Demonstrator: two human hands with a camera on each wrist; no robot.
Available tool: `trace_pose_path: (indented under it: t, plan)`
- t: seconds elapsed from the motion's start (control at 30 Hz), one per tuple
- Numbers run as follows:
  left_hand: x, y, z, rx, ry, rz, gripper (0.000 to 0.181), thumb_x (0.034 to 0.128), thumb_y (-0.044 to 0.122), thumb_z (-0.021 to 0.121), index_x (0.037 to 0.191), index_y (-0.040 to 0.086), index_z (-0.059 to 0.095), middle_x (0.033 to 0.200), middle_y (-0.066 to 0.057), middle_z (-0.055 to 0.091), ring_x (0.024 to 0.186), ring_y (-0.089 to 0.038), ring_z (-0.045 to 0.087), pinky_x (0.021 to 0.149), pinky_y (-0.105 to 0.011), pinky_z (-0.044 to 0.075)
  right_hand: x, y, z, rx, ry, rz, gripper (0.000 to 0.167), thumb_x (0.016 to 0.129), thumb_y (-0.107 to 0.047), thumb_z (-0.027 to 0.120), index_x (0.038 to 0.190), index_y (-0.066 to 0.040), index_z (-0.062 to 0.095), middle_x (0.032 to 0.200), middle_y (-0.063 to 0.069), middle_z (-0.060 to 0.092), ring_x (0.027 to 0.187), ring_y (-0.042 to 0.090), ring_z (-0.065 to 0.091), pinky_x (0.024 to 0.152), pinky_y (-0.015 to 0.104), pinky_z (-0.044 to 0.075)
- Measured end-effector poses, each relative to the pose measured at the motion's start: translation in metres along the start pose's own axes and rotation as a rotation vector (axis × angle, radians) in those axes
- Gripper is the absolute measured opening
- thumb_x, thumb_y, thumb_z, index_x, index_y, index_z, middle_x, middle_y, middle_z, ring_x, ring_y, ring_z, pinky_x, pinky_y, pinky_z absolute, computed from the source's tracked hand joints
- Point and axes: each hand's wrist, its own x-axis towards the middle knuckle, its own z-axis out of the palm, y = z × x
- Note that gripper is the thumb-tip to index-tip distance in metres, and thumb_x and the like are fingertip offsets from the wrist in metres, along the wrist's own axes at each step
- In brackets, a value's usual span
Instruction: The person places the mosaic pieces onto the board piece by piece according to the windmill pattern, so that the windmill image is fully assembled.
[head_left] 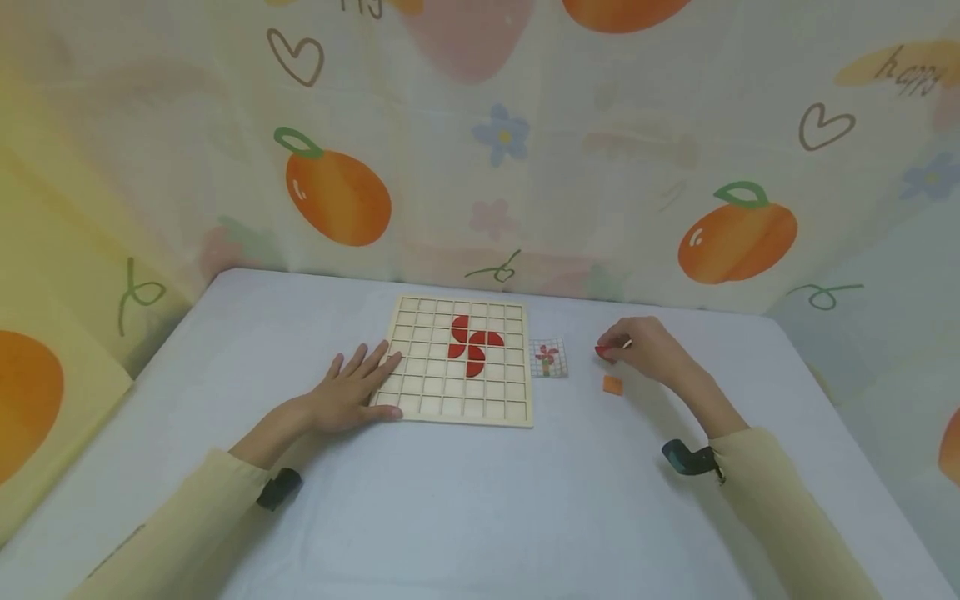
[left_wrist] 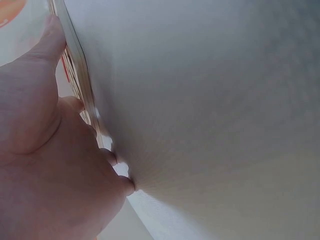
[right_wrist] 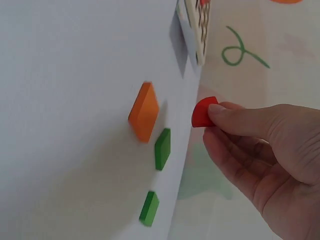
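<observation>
A wooden grid board [head_left: 431, 407] lies on the white table, with several red quarter-circle pieces [head_left: 476, 358] set in its squares like a pinwheel. My left hand [head_left: 347, 395] is spread flat at the board's left edge, its fingertips and thumb resting on the frame. To the right of the board, my right hand [head_left: 651, 350] pinches a red quarter-circle piece [right_wrist: 202, 112] between thumb and fingers, held above the tabletop. Under it lies an orange square piece [head_left: 612, 385]. Two green pieces [right_wrist: 162, 149] lie beyond the orange one in the right wrist view; in the head view the hand hides them.
A small pattern card [head_left: 556, 358] with a red flower on a grid lies against the board's right edge. Behind the table [head_left: 480, 508] hangs a cloth [head_left: 435, 167] printed with oranges and hearts. Dark straps [head_left: 688, 458] circle both wrists.
</observation>
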Motion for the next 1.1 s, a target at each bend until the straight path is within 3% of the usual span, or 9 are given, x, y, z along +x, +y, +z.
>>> trace_pose_path:
  t: [0.4,0.7,0.97,1.1]
  plan:
    - [0.0,-0.002,-0.001,-0.011,-0.004,-0.005,0.091,0.092,0.053,0.06,0.157,0.007,0.016,0.163,-0.021,0.003,0.146,-0.049,-0.005,0.111,-0.067,-0.007,0.014,-0.024,0.01,0.049,0.048,-0.05,0.014,0.087,-0.001,0.072,0.101,0.0,0.074,0.096,0.011,0.072,0.086,0.025,0.067,0.075,0.037,0.058]
    - [-0.001,0.0,-0.001,-0.013,-0.001,-0.008,0.091,0.092,0.053,0.06,0.157,0.006,0.017,0.162,-0.022,0.004,0.146,-0.049,-0.003,0.111,-0.068,-0.006,0.032,-0.048,0.025,0.1,0.068,-0.163,0.014,0.086,-0.002,0.074,0.1,0.0,0.075,0.095,0.009,0.073,0.087,0.022,0.067,0.079,0.038,0.057]
    - [0.0,0.003,-0.002,-0.022,-0.005,0.008,0.09,0.0925,0.052,0.061,0.157,0.007,0.017,0.162,-0.022,0.003,0.146,-0.049,-0.004,0.111,-0.067,-0.007,0.043,-0.077,0.049,0.124,0.001,-0.099,0.014,0.088,-0.007,0.073,0.102,-0.005,0.075,0.097,0.004,0.071,0.085,0.018,0.064,0.076,0.031,0.055]
    - [-0.001,0.002,-0.001,-0.012,-0.003,-0.003,0.089,0.0925,0.051,0.061,0.157,0.006,0.017,0.162,-0.022,0.004,0.146,-0.049,-0.003,0.111,-0.068,-0.005,0.05,-0.089,0.058,0.114,-0.004,-0.136,0.014,0.087,-0.008,0.074,0.101,-0.006,0.076,0.095,0.003,0.071,0.085,0.017,0.063,0.077,0.03,0.054]
